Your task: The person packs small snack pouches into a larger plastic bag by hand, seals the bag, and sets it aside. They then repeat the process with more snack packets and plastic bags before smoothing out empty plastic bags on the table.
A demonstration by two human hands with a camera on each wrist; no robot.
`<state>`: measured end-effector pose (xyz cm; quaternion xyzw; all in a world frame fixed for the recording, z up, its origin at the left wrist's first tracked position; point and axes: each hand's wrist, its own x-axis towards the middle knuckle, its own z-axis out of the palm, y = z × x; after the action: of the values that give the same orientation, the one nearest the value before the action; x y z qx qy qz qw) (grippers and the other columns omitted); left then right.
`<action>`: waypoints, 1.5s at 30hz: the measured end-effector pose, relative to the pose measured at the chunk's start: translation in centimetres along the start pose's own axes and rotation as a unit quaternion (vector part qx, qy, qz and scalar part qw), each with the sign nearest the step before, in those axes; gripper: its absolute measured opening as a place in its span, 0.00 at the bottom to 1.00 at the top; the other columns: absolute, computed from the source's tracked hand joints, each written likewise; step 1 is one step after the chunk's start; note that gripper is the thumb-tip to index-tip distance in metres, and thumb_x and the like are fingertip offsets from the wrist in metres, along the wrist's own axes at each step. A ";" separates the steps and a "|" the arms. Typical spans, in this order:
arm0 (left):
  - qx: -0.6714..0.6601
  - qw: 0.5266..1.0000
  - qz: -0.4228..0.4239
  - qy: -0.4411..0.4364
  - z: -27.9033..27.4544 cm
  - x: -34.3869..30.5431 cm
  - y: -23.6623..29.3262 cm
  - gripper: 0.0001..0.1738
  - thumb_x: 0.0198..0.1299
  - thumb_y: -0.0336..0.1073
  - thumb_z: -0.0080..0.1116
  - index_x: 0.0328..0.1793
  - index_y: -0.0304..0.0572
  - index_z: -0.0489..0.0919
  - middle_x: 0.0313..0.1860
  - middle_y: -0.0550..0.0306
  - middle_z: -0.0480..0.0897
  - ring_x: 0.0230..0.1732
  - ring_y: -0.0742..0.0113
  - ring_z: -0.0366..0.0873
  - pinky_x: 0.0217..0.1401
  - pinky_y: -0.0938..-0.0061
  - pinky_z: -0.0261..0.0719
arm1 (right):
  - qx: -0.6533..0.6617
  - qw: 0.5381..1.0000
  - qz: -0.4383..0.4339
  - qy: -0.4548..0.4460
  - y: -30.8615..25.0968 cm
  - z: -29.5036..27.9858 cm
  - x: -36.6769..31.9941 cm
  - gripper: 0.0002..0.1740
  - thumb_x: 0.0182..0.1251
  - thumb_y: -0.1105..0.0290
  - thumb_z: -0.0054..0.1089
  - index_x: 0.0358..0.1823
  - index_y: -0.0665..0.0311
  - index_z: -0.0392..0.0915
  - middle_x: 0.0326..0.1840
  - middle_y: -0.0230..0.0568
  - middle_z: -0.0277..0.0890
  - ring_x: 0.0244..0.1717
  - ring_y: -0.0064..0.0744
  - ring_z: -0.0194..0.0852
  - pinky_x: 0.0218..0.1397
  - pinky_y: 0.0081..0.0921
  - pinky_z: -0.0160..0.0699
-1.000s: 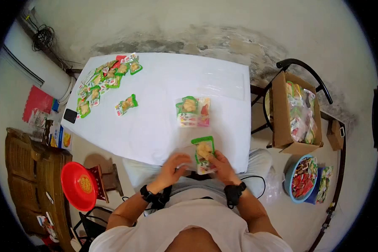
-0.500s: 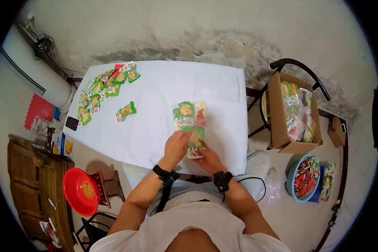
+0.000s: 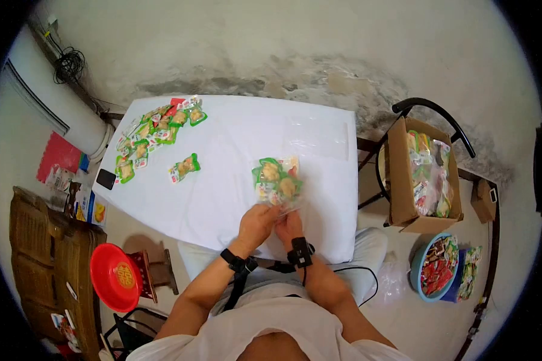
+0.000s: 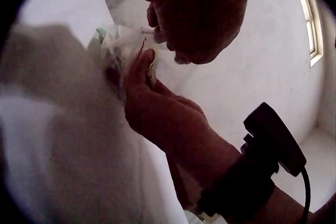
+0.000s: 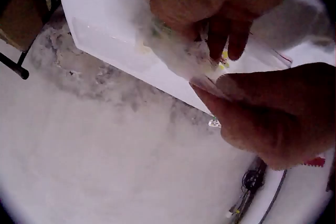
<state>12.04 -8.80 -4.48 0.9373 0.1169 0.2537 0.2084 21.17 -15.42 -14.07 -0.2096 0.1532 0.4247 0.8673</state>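
Note:
A clear plastic bag with green-edged snack packets (image 3: 287, 187) showing in it lies near the table's front edge. My left hand (image 3: 258, 227) pinches the bag's near edge; in the right wrist view the left hand's (image 5: 278, 111) thumb and finger close on the film (image 5: 207, 85). My right hand (image 3: 289, 227) is right beside it at the same edge, and the left wrist view has the right hand's (image 4: 163, 116) fingers against the film (image 4: 122, 50). Part of the packets is blurred.
Piled packets (image 3: 156, 127) lie at the table's far left, a single packet (image 3: 185, 168) nearer, a phone (image 3: 106, 178) at the left edge. Flat clear bags (image 3: 316, 137) lie back right. Right of the table stand a filled carton (image 3: 400, 180) and a blue basin (image 3: 417, 280).
The green-edged packet moved forward from between my hands to beside the other packet on the table. My right hand has come in to the left, close to my left hand at the bag's near edge.

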 end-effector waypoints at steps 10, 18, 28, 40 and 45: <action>-0.055 0.998 0.005 -0.029 0.3 -0.3 -0.3 0.20 0.46 0.25 0.53 0.49 0.47 0.77 0.37 0.52 0.76 0.40 0.51 0.74 0.40 0.63 0.74 | -0.471 0.864 -0.098 -0.151 -1.5 1.2 -0.4 0.20 0.62 0.70 0.51 0.55 0.70 0.67 0.47 0.52 0.77 0.49 0.36 0.74 0.52 0.30 0.72; -0.032 0.999 0.029 -0.005 1.1 -1.4 -0.8 0.27 0.48 0.27 0.52 0.59 0.51 0.72 0.36 0.53 0.76 0.39 0.53 0.74 0.40 0.64 0.74 | -0.706 0.679 -0.198 -0.036 -2.5 0.9 0.4 0.23 0.71 0.56 0.42 0.41 0.72 0.75 0.27 0.48 0.76 0.33 0.38 0.75 0.36 0.35 0.71; -0.128 0.990 0.050 -0.024 3.8 -1.8 -1.8 0.20 0.55 0.28 0.49 0.56 0.48 0.73 0.42 0.51 0.79 0.42 0.53 0.77 0.42 0.62 0.76 | -0.172 0.984 -0.043 0.025 -1.5 1.8 1.4 0.21 0.71 0.55 0.41 0.49 0.67 0.72 0.41 0.39 0.74 0.39 0.31 0.71 0.41 0.31 0.72; -0.120 0.969 -0.206 -0.059 -4.5 -0.4 -13.4 0.16 0.61 0.41 0.51 0.52 0.44 0.77 0.43 0.49 0.78 0.44 0.58 0.77 0.47 0.69 0.75 | -0.600 0.800 0.006 0.008 -5.1 2.4 -4.5 0.10 0.62 0.67 0.53 0.38 0.66 0.75 0.24 0.37 0.72 0.26 0.34 0.71 0.30 0.25 0.69; -0.123 0.890 -0.438 0.040 -10.3 -0.2 -21.9 0.18 0.61 0.43 0.51 0.54 0.42 0.77 0.48 0.50 0.80 0.46 0.60 0.78 0.52 0.72 0.73 | -0.849 0.422 -0.293 -0.125 -6.2 0.2 -4.3 0.11 0.59 0.77 0.48 0.42 0.71 0.75 0.40 0.49 0.73 0.43 0.44 0.71 0.48 0.33 0.69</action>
<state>3.97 14.00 -6.31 0.7468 0.4916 0.1863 0.4072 23.62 -21.68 -10.52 -0.8165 -0.4653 0.0812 0.3320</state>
